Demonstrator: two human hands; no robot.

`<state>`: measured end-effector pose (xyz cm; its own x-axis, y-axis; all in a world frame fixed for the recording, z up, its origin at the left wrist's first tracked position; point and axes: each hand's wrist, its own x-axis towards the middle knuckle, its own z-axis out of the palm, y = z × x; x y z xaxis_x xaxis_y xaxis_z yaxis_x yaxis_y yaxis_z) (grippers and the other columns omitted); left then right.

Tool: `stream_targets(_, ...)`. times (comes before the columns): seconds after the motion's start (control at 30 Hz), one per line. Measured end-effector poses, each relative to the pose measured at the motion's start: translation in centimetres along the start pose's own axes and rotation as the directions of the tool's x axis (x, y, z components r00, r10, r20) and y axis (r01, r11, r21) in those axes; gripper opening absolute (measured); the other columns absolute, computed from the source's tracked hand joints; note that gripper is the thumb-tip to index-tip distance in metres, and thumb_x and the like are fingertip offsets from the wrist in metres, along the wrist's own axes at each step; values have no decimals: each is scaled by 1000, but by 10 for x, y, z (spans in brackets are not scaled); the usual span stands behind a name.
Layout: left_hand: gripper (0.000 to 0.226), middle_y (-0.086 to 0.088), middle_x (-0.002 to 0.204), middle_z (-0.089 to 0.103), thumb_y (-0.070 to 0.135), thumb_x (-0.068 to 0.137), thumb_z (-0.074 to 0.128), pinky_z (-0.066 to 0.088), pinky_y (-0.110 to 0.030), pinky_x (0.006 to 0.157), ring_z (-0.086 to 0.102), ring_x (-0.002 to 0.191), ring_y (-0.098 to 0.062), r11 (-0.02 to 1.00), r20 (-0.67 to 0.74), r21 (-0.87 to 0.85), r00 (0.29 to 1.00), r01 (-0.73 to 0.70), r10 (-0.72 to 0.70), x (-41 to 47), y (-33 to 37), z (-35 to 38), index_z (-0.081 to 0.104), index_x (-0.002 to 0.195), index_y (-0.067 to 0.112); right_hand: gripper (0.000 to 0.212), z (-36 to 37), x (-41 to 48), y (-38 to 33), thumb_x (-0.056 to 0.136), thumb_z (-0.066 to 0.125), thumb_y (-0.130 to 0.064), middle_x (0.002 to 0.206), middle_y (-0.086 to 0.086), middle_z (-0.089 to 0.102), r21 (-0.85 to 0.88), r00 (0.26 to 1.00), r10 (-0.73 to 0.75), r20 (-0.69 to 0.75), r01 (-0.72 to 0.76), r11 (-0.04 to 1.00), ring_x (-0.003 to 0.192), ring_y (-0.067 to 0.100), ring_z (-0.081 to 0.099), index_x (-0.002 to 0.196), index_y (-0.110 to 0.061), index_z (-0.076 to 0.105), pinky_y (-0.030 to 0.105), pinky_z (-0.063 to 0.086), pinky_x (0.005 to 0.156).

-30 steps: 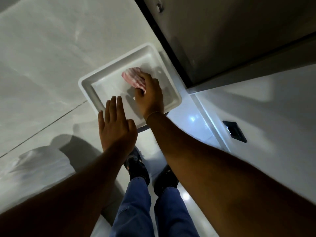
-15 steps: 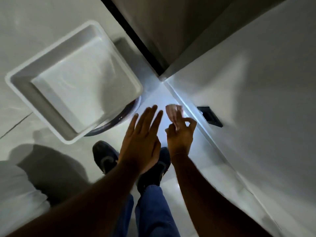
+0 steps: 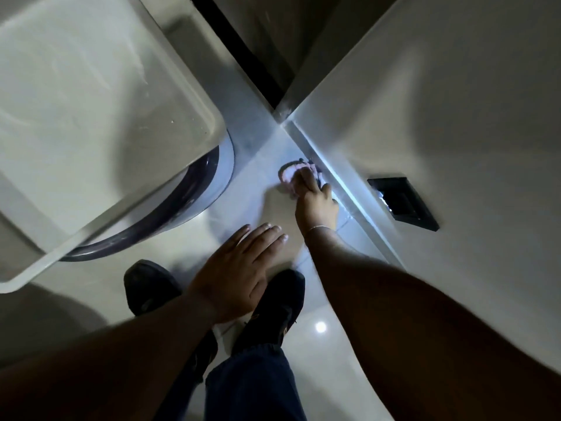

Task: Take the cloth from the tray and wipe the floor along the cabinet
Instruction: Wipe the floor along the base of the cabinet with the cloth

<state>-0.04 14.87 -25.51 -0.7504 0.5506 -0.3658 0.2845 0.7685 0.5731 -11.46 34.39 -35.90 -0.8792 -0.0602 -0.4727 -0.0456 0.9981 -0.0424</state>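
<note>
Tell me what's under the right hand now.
The pink cloth lies under the right hand, pressed on the floor beside the cabinet base. Only its far edge shows; the rest, and the floor beneath, is covered by the hand.

The right hand covers most of the pink cloth, which is blurred. The white tray runs off the top and left edges, hiding most of the dark round object beneath it.
</note>
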Motion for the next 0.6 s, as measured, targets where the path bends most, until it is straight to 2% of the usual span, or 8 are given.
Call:
stream_targets(0.1,79,-10,173,30,25,91,47,21,-51,129,21,161,-25,999,3,17,999,39,-39,6,-5,2,24,166,14,77,16,-4,11,97,44,1,176,-19,15,45,994,78,77,-82,996,116,41,52,161,-40,31,42,42,65)
stream_targets(0.17,77,-11,172,32,26,92,43,22,-52,129,24,160,-27,999,13,29,999,46,-46,8,-6,3,26,166,12,79,17,-6,21,100,39,-1,176,-23,10,87,985,114,130,-126,988,117,42,54,164,-44,23,43,44,68)
stream_targets(0.27,75,-12,172,32,27,93,39,21,-52,129,24,160,-28,998,40,54,998,41,-43,9,-7,2,26,166,11,74,15,-15,45,104,37,-9,175,-23,16,110,970,153,186,-176,978,123,44,56,164,-48,18,47,48,81)
stream_targets(0.37,75,-12,172,33,27,94,39,21,-52,129,25,160,-28,997,51,72,998,37,-40,9,-8,2,26,166,11,73,20,-44,75,105,36,-13,173,-20,26,104,957,191,218,-217,971,125,45,57,164,-51,15,47,50,86)
stream_targets(0.47,75,-12,172,34,28,93,36,21,-52,129,26,159,-28,997,67,65,996,52,-56,8,-6,6,26,166,12,79,29,-80,115,104,46,-17,170,-9,37,76,952,214,221,-235,969,109,43,69,166,-49,11,46,56,88)
stream_targets(0.53,76,-12,171,35,29,92,33,21,-52,130,28,159,-28,997,77,51,995,63,-66,8,-2,10,26,166,12,91,35,-95,138,99,59,-14,173,-14,31,55,948,228,221,-246,968,94,37,73,167,-47,7,42,57,85)
stream_targets(0.6,75,-13,169,38,28,92,33,22,-53,129,30,158,-29,997,77,49,995,54,-58,6,1,14,29,165,11,97,40,-101,151,96,64,-10,173,-17,29,44,953,201,225,-216,975,95,36,75,167,-45,8,42,60,86)
